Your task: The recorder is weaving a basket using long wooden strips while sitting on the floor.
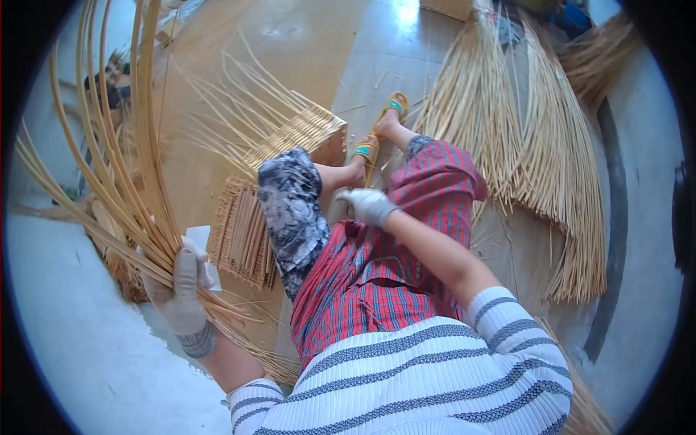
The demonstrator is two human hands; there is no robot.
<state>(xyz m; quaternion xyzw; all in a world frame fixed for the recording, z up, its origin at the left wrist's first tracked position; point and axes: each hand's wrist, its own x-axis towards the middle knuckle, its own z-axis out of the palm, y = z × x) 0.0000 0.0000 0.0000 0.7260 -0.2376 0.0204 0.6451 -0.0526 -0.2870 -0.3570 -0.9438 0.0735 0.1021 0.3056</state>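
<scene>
My gloved left hand [177, 286] grips a bundle of long, pale cane strips [148, 152] that fan upward at the left. My gloved right hand [366, 206] is above my lap, over a red checked cloth [435, 199], its fingers curled; whatever it may hold is too small to make out. Left of my knee lies a flat woven piece [243, 232] with lengthwise rods. Beyond it, beside my sandalled feet [384, 127], is a woven basket [290, 134] with long loose strands sticking out.
Long bundles of thin straw-coloured strips [551, 225] lie along the right, with a browner bundle [594, 51] at the top right. A cardboard box [446, 9] sits at the far end of the floor. Scattered offcuts and clutter line the left side.
</scene>
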